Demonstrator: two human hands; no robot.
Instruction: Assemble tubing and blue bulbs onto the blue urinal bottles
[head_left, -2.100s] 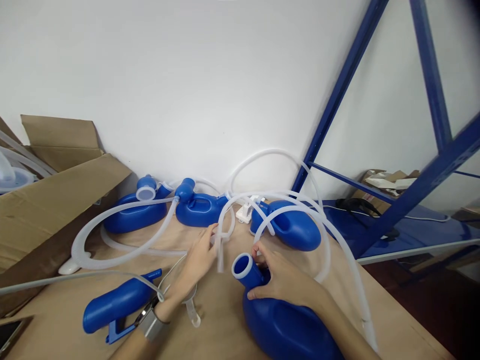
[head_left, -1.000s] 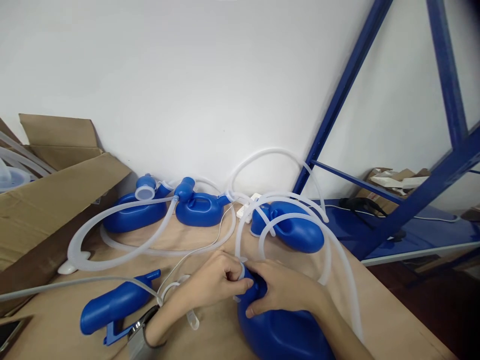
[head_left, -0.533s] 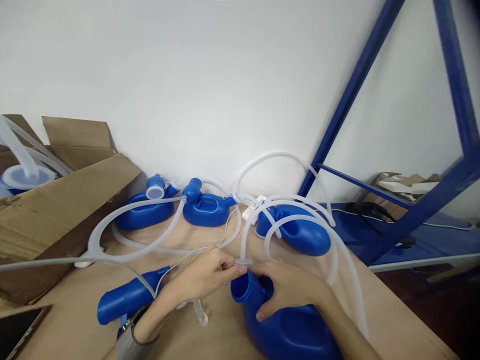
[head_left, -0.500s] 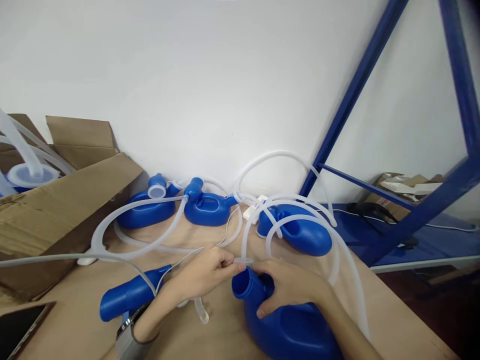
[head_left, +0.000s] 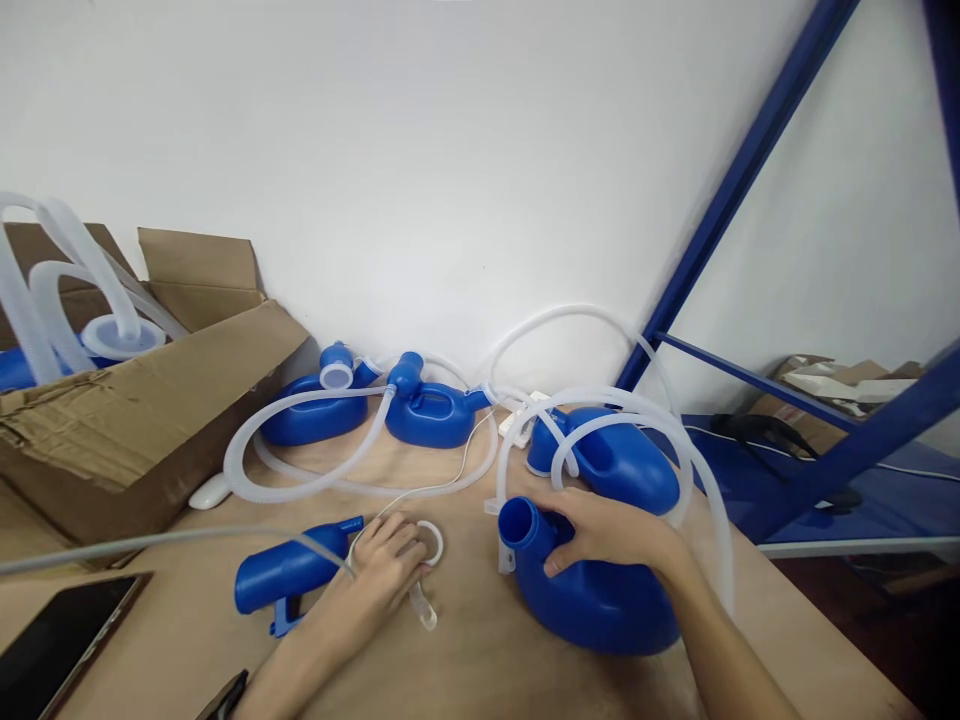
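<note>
Curled around the neck and handle of a blue plastic urinal bottle [head_left: 600, 615], my right hand [head_left: 607, 535] steadies it with its open mouth towards me. My left hand [head_left: 386, 565] is low over the table, fingers closed at a translucent ring with a strap [head_left: 431, 545]; the fingertips are partly hidden. Left of that hand lies a loose blue spout piece [head_left: 289, 570]. A thin white cable passes by the left wrist.
More blue bottles [head_left: 431, 415] with clear hoses [head_left: 236, 455] stand along the wall. A cardboard box [head_left: 187, 370] holding hoses is at left, with a phone [head_left: 67, 640] in front. A blue metal rack [head_left: 742, 170] rises at right.
My left hand has moved left and down from the bottle's mouth to the strapped ring on the table. My right hand stays on the bottle. The view has shifted slightly left.
</note>
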